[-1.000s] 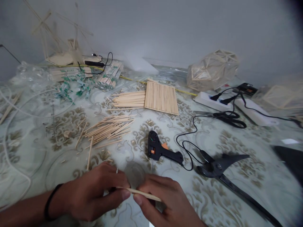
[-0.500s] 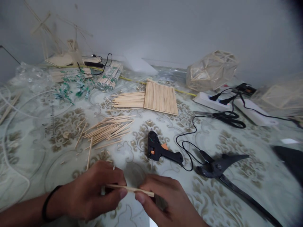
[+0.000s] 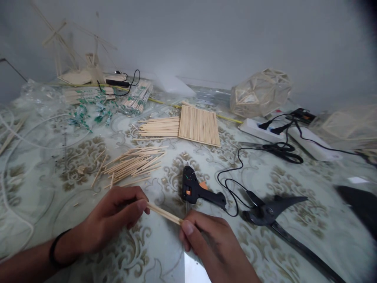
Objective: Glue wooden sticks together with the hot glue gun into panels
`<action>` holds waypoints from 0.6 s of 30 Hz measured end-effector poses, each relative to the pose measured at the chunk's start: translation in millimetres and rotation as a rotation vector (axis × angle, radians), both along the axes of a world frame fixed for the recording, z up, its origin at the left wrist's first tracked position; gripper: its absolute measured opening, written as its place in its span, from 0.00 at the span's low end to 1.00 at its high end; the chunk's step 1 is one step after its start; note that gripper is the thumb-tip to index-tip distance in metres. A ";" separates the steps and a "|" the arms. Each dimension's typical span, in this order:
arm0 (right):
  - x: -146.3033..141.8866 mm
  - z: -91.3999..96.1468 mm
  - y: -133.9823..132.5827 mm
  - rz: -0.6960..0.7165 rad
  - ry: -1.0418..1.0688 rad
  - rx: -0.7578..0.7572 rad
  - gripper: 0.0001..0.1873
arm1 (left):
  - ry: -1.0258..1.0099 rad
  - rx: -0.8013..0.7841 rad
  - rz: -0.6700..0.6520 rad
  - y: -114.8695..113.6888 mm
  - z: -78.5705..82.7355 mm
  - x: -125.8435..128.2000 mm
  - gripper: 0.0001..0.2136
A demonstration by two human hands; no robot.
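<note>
A few thin wooden sticks [image 3: 165, 213], lying side by side, span the gap between my two hands. My left hand [image 3: 118, 214] pinches their left end between thumb and finger. At the other end, my right hand [image 3: 209, 239] grips them with its thumb on top. Just beyond the right hand a black glue gun [image 3: 191, 184] lies on its side with its cord trailing right. Past my left hand is a loose pile of wooden sticks [image 3: 132, 165]. A square panel of sticks [image 3: 199, 125] lies farther back, with more sticks [image 3: 160, 127] at its left edge.
Large black cutters [image 3: 269, 212] lie at right, beside the cord. White power strips [image 3: 262, 129] with plugs stand behind them. A wrapped polyhedral stick frame [image 3: 262, 92] and a stick windmill model [image 3: 91, 70] are at the back. Packaged sticks [image 3: 138, 96] lie back left.
Both hands have shifted, the left one upward, and moved apart along the sticks. More of the sticks' length now shows, slanting down to the right.
</note>
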State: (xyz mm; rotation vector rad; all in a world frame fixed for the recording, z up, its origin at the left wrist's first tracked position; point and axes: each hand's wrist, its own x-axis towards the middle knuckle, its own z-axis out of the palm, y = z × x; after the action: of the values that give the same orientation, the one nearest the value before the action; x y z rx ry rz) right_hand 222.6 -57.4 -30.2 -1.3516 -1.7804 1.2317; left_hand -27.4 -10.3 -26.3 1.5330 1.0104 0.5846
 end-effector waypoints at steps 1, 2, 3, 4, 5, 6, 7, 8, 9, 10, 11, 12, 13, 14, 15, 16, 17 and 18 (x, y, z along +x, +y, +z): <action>0.2 1.4 -0.2 0.008 0.005 0.012 0.24 | -0.009 -0.003 0.015 0.3 -2.7 -1.0 0.19; 0.4 3.1 -0.2 0.016 0.009 0.026 0.24 | -0.014 -0.001 0.036 0.5 -5.3 -1.5 0.19; 0.5 4.8 0.1 0.028 0.009 0.037 0.24 | -0.016 0.004 0.064 0.8 -7.4 -1.6 0.19; 0.6 6.3 0.6 0.046 0.009 0.048 0.23 | -0.020 0.005 0.093 1.1 -9.1 -1.2 0.19; 0.5 7.3 1.2 0.074 0.008 0.060 0.23 | -0.027 -0.001 0.122 1.6 -10.2 -0.5 0.19; 0.1 7.5 1.8 0.111 0.004 0.073 0.23 | -0.038 -0.014 0.144 2.1 -10.8 0.5 0.19; -0.6 6.7 2.2 0.156 0.000 0.091 0.23 | -0.052 -0.030 0.155 2.7 -10.9 1.5 0.18; -1.7 4.8 2.3 0.204 -0.008 0.116 0.24 | -0.064 -0.046 0.156 3.3 -10.5 2.6 0.18; -3.2 1.8 2.1 0.250 -0.022 0.143 0.24 | -0.071 -0.063 0.149 3.7 -9.8 3.6 0.18; -5.0 -2.1 1.3 0.280 -0.040 0.179 0.24 | -0.077 -0.077 0.139 3.9 -8.7 4.5 0.18; -7.0 -6.5 0.1 0.293 -0.060 0.219 0.24 | -0.082 -0.089 0.124 3.8 -7.4 5.5 0.18; -9.0 -11.2 -1.4 0.292 -0.073 0.262 0.24 | -0.090 -0.105 0.106 3.5 -6.0 6.4 0.18; -10.8 -15.7 -3.1 0.278 -0.083 0.293 0.23 | -0.097 -0.124 0.089 3.0 -4.7 7.3 0.18; -12.4 -19.7 -4.8 0.252 -0.088 0.310 0.22 | -0.109 -0.146 0.068 2.3 -3.4 8.3 0.18; -13.5 -23.0 -6.4 0.224 -0.090 0.308 0.23 | -0.119 -0.164 0.053 1.4 -2.2 9.2 0.18; -14.2 -25.4 -7.7 0.196 -0.092 0.291 0.25 | -0.126 -0.181 0.036 0.5 -1.2 10.1 0.18; -14.4 -26.9 -8.6 0.174 -0.094 0.267 0.29 | -0.127 -0.195 0.015 -0.4 -0.4 10.8 0.17; -14.4 -27.6 -9.2 0.154 -0.094 0.247 0.35 | -0.125 -0.204 -0.007 -1.2 0.3 11.4 0.16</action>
State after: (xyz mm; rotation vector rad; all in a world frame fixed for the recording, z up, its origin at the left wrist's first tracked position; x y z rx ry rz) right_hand 208.2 -66.6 -57.8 -1.1658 -2.0594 0.9984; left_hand -16.0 -11.5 -26.0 1.3043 0.9393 0.5482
